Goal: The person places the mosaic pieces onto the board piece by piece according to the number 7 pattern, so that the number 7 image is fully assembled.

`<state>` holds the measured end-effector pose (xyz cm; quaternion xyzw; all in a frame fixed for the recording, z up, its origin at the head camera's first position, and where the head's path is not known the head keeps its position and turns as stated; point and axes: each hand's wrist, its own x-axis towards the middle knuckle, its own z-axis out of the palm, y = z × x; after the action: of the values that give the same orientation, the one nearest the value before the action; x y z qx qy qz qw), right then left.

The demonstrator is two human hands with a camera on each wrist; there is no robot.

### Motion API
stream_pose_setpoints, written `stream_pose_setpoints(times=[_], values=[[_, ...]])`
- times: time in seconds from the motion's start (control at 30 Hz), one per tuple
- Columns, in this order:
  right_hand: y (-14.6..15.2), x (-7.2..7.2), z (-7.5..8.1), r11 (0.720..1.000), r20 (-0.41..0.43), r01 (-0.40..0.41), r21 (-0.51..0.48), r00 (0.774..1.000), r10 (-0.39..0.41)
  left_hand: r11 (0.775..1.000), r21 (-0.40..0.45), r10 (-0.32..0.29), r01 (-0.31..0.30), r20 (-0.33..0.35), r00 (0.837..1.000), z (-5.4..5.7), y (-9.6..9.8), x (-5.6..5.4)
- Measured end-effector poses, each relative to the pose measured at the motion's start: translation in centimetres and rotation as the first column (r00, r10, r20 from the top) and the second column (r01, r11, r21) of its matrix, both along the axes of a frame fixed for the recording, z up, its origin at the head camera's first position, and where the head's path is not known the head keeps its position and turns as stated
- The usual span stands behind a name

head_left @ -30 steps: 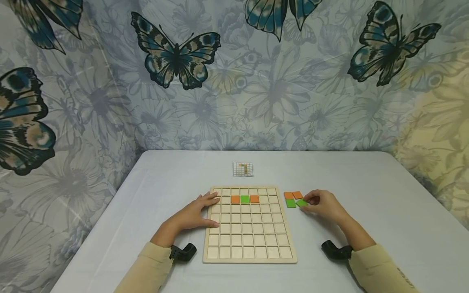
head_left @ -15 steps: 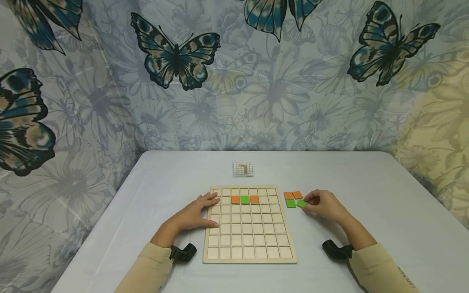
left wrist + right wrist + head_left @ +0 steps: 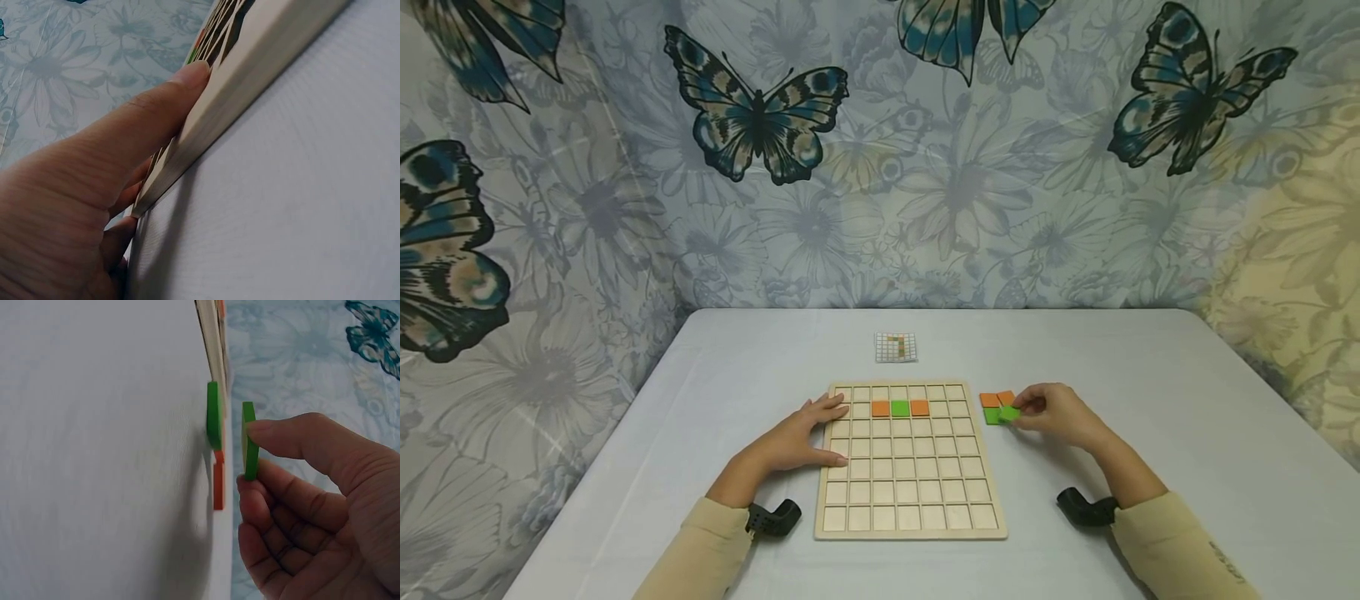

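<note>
My right hand (image 3: pixel 1063 414) pinches a green square tile (image 3: pixel 250 440) between thumb and fingertips, lifted off the table just right of the board. In the head view that tile overlaps a loose green tile (image 3: pixel 990 417) lying flat; two loose orange tiles (image 3: pixel 988 400) lie behind it. My left hand (image 3: pixel 793 442) is spread at the left edge of the wooden grid board (image 3: pixel 910 493), thumb and fingertips resting on its rim. In the board's second row from the back sit an orange tile (image 3: pixel 880 408), a green tile (image 3: pixel 900 408) and another orange tile (image 3: pixel 920 408).
A small card (image 3: pixel 896 347) printed with a grid and coloured squares lies behind the board on the white table (image 3: pixel 760 342). A butterfly-patterned cloth (image 3: pixel 955 208) hangs behind the table. Black devices (image 3: pixel 775 518) are strapped to both wrists.
My right hand has raised the green tile from the table and moved it slightly left, over the other loose tiles. The left hand stays on the board's edge.
</note>
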<state>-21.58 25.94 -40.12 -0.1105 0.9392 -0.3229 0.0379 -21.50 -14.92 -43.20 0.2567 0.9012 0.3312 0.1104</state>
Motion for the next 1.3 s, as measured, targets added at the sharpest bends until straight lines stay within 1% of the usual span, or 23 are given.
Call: stream_pose_setpoints(times=[0.17,0.47,0.63,1.1,1.3], values=[[-1.0,-0.1,0.2,0.999,0.022,-0.035,-0.028,0.999,0.036,1.000,0.000,-0.006,0.006,-0.005,1.000,0.0,-0.1,0.0],[-2.1,-0.2,0.6,0.993,0.013,-0.096,-0.061,0.995,0.097,1.000,-0.003,0.005,-0.005,0.003,1.000,0.0,0.0,0.0],[-3.0,-0.5,0.8,0.991,0.008,-0.119,-0.062,0.993,0.120,1.000,-0.002,0.002,-0.002,0.000,1.000,0.0,0.0,0.0],[-6.3,-1.3,0.8,0.969,0.012,-0.228,-0.095,0.973,0.230,1.000,0.007,-0.005,0.005,-0.004,1.000,0.0,0.0,0.1],[-7.2,-1.4,0.7,0.966,0.013,-0.243,-0.092,0.969,0.246,1.000,0.012,-0.007,0.007,-0.004,1.000,-0.1,-0.1,0.0]])
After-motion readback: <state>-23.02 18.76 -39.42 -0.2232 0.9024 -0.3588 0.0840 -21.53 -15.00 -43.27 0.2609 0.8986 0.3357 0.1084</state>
